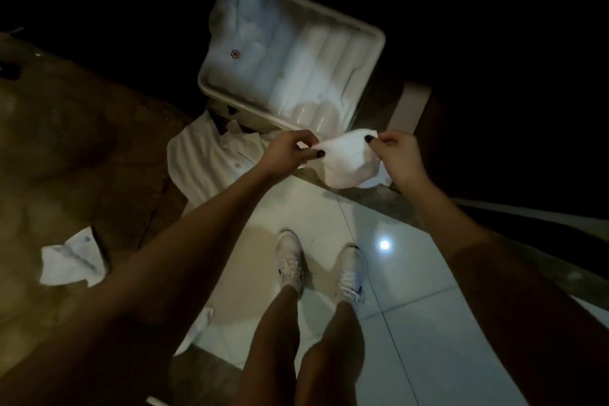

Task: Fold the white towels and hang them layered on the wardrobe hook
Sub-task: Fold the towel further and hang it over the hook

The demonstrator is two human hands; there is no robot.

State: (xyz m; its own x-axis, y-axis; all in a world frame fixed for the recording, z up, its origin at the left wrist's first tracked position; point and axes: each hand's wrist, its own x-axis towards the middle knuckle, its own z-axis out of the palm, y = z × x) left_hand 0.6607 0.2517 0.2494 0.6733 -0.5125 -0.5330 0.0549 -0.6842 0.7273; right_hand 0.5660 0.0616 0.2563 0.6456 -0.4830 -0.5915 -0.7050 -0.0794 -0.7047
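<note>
- Two pinches hold the small white cloth towel [347, 160] in mid-air, left hand [290, 150] and right hand [393, 150] at its top corners; a slip would drop it.
- Just beyond, the near rim of the white plastic tub [230, 99] could snag it.

Glossy white tile floor [412, 323] below grip, spreading toward viewer; thin dark grout lines cross it. Small round bright light reflection [384, 244] on tile, below and slightly right of grip. Mottled brown stone-like surface [82, 148] well left of grip, dim, its edge meeting tile. Narrow grey-brown stone strip [362, 199] directly under grip, running diagonally down to right. Pale upright post [410, 105] just above and right of grip. Above and far right of grip: near-black, details unreadable. Room dim overall; tile is brightest area.
</note>
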